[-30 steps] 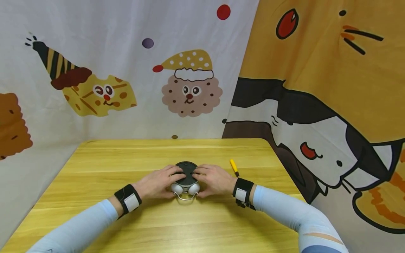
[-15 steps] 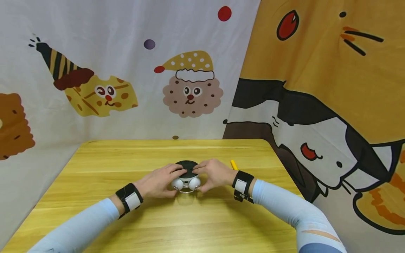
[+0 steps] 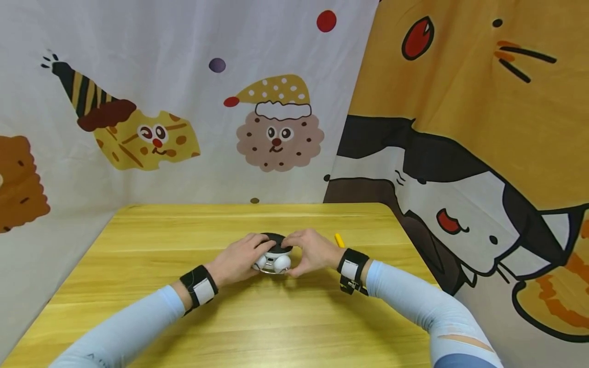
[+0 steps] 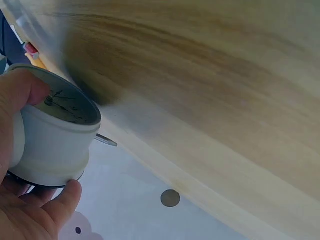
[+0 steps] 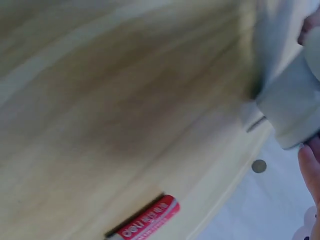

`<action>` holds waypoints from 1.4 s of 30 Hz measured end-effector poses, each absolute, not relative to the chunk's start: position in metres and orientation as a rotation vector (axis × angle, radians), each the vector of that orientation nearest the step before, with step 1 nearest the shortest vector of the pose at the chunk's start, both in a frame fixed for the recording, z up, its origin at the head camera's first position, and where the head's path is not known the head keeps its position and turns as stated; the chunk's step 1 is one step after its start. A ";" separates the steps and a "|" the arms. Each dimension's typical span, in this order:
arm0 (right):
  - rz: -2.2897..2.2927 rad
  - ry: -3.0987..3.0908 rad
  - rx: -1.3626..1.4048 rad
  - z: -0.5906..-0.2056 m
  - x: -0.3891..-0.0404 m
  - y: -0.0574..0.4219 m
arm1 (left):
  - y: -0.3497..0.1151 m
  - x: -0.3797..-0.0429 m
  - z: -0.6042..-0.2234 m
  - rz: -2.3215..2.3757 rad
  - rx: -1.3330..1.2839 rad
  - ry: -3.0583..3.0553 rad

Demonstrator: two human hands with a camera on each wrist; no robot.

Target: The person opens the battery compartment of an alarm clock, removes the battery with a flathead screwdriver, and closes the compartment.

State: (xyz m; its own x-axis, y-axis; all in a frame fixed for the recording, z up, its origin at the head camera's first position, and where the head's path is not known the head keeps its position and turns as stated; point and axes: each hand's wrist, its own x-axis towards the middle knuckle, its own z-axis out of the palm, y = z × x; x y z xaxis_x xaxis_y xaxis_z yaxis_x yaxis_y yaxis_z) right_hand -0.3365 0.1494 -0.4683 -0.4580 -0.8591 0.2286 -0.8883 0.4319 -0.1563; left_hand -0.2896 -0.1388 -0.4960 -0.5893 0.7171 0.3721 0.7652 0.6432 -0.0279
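Observation:
A white twin-bell alarm clock (image 3: 272, 255) is held between both hands, its black back up and its two round bells toward the person. My left hand (image 3: 241, 258) grips its left side. In the left wrist view the thumb lies over the dial (image 4: 65, 102), while the other fingers support the black back. My right hand (image 3: 315, 253) holds the right side, fingers on the back's edge and thumb low by a bell. Below the clock in the left wrist view, a gap shows above the table. One thin metal foot (image 4: 106, 140) sticks out from the body.
On the wooden table (image 3: 184, 225), a yellow-handled tool (image 3: 339, 240) lies behind the right wrist, partly hidden. A red cylinder with white lettering (image 5: 150, 218) lies on the table in the right wrist view. A printed cloth (image 3: 165, 51) hangs behind the table.
The clock has tipped, so its bells face the person more and its wire handle looks flatter. It has shifted slightly right and away. The left hand has moved right with it.

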 end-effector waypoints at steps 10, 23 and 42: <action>0.318 -2.651 1.362 -0.489 -0.329 0.141 | -0.142 -0.295 -0.497 -0.365 -1.143 -2.565; 0.660 -2.782 1.223 -0.480 -0.329 0.140 | -0.144 -0.301 -0.497 -0.703 -1.107 -2.541; 0.970 -2.717 1.267 -0.475 -0.337 0.146 | -0.144 -0.299 -0.490 -1.100 -0.999 -2.603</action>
State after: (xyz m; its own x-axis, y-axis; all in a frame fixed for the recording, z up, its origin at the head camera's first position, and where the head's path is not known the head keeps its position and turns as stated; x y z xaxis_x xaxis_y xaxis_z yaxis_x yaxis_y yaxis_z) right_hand -0.3370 0.1460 -0.4750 -0.6765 -0.6964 0.2397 -0.6907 0.4871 -0.5345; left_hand -0.2993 -0.1441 -0.4902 -0.7688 0.5230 0.3680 0.6283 0.5110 0.5865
